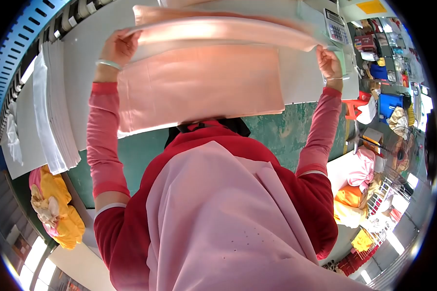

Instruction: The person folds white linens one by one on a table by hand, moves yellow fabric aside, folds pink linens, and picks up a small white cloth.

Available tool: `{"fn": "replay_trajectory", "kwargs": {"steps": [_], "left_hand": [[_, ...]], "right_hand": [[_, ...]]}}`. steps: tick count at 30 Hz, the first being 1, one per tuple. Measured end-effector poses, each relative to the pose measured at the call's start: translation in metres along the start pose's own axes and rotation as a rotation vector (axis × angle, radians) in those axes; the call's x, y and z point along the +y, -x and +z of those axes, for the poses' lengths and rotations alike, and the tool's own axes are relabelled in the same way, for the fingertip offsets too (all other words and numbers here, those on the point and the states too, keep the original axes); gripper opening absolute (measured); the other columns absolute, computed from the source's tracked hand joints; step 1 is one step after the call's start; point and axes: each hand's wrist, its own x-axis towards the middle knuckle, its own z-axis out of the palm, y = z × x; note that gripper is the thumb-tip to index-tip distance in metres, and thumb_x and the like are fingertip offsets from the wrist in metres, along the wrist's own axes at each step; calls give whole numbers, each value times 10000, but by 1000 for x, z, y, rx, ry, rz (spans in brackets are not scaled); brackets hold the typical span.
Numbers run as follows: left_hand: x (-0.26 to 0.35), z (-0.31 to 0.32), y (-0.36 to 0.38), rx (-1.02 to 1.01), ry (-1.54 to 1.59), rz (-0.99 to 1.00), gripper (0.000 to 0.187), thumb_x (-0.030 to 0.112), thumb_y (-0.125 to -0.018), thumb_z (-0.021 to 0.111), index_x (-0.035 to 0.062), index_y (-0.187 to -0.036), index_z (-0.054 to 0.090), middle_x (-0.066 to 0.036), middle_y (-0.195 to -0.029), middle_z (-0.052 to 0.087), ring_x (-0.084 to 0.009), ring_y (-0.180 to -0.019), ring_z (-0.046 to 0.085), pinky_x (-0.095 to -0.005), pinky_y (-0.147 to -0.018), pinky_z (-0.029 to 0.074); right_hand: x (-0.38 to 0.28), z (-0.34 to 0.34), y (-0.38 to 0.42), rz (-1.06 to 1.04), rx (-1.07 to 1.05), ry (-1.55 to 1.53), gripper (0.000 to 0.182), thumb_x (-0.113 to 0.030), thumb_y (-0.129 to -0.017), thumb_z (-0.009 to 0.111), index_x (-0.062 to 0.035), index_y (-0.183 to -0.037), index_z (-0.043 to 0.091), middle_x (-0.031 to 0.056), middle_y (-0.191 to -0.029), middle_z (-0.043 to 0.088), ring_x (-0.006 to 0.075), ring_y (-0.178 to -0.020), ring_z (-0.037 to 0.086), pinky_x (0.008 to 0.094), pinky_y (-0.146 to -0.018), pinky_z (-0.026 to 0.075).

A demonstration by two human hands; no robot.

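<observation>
- Your left hand (pixel 120 46) is nearly closed, fingers curled in, and pinches the left end of the peach strip of cloth (pixel 218 30).
- Your right hand (pixel 329 63) is also curled nearly closed, its fingertips gripping the strip's right end; motion blur softens that corner.
- The peach strip of cloth stretches in a shallow arch between your two hands, over the far part of the bench (pixel 77 63); you cannot tell whether any of it touches the top.
- A folded peach cloth (pixel 199 85) lies flat on the bench along the near edge, between your forearms, just in front of your body. Its left side runs down to the near edge, and its right side stops short of the bench's right edge.
- More peach fabric (pixel 144 15) shows behind the strip, toward the far edge.
- A calculator (pixel 335 25) sits at the far right corner of the bench, beyond your right hand, with a pale green item (pixel 341 60) below it near the right edge.
- A stack of white sheets (pixel 56 104) lies toward the left edge, reaching the near left corner.
- A red stool (pixel 355 105) stands just off the right edge.
- A yellow cloth heap (pixel 65 208) lies off the near left corner, apart from the bench.
</observation>
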Motion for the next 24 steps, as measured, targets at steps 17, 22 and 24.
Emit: {"fn": "replay_trajectory", "kwargs": {"steps": [17,22,24], "left_hand": [[-73,-88,207,649,-455,376,310,23,-732,621,6,-1030,537,-92,-922,590,-173,-821,586,-285,-705,498],[-109,-119,202,760,-1105,139,537,99,-708,657,9,-1177,412,-93,-877,552,-171,-752,543,-287,-665,466],[-96,-70,186,892,-1844,266,639,142,-695,652,19,-1248,355,-149,-1037,520,-256,-934,524,-370,-793,439]], "right_hand": [[166,54,145,-121,379,940,204,-196,-713,719,-112,-637,549,-64,-591,498,58,-530,454,204,-499,336],[202,38,154,-114,463,1697,268,-282,-660,722,-61,-730,589,74,-685,561,183,-669,535,295,-624,422],[191,47,142,-184,486,2061,291,-286,-649,715,-89,-838,614,116,-871,599,244,-841,556,345,-723,441]]}}
